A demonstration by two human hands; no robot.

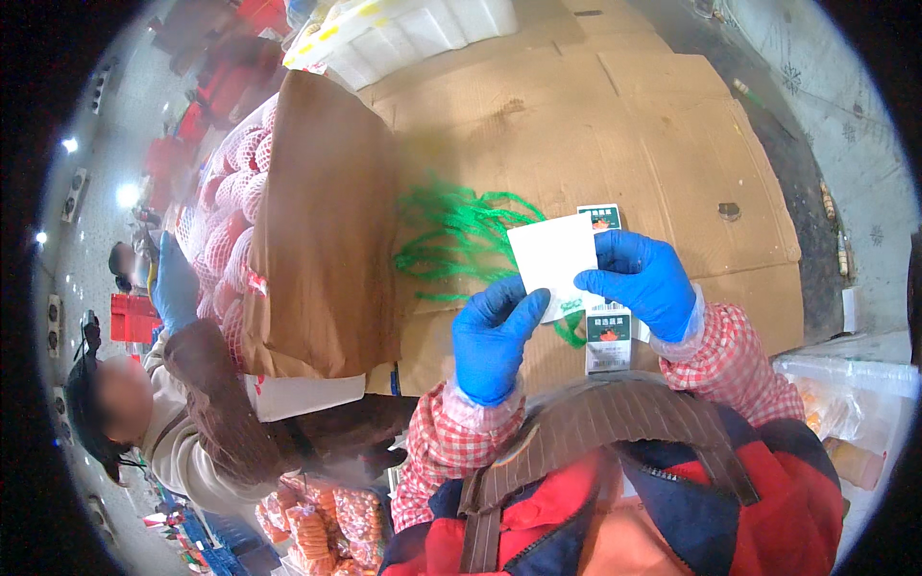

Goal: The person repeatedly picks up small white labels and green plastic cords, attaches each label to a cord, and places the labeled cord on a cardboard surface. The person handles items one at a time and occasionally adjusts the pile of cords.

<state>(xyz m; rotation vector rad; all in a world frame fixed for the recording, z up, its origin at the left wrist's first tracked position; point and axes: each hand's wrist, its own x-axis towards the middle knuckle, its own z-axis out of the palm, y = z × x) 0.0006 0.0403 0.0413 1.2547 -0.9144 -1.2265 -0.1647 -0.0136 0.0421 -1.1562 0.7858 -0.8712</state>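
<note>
A blank white square of paper [555,257], perhaps a label's back, is held up over the cardboard. My left hand [495,336], in a blue glove, pinches its lower left part between thumb and fingers. At its right edge, my blue-gloved right hand [645,283] has thumb and fingertips closed on it. Just below my right hand shows a printed label [608,344] with a dark green panel and a barcode; a similar label [601,216] peeks out above the paper. Loose green mesh netting [471,230] lies left of and partly behind the paper.
Flattened cardboard [672,144] covers the table. To the left, brown paper [322,230] drapes beside a box of pink-netted produce [230,211], where a co-worker's gloved hand [173,283] reaches. A white foam box [403,38] stands at the back. Bagged orange produce [327,523] sits lower left.
</note>
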